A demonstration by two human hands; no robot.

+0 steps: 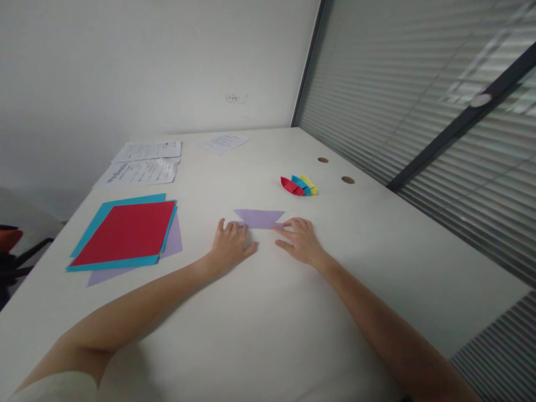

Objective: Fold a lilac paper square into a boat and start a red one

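Note:
A folded piece of purple paper (260,219) lies flat on the white table, its ends notched so that points stick out at the corners. My left hand (230,243) rests at its near left corner, fingertips on the paper and thumb stretched out toward the middle. On the other side, my right hand (300,241) touches the near right corner with its fingertips, the fingers apart. Neither hand grips the paper; both press it from above. Beyond it to the right sit three small folded paper boats, one red (291,186), one blue (301,184) and one yellow (309,184).
A stack of square paper sheets (125,231), red on top with blue and purple below, lies at the left. Printed sheets (144,171) are behind it, another printed sheet (225,143) near the wall. Two round holes pierce the table by the blinds (410,100) at right.

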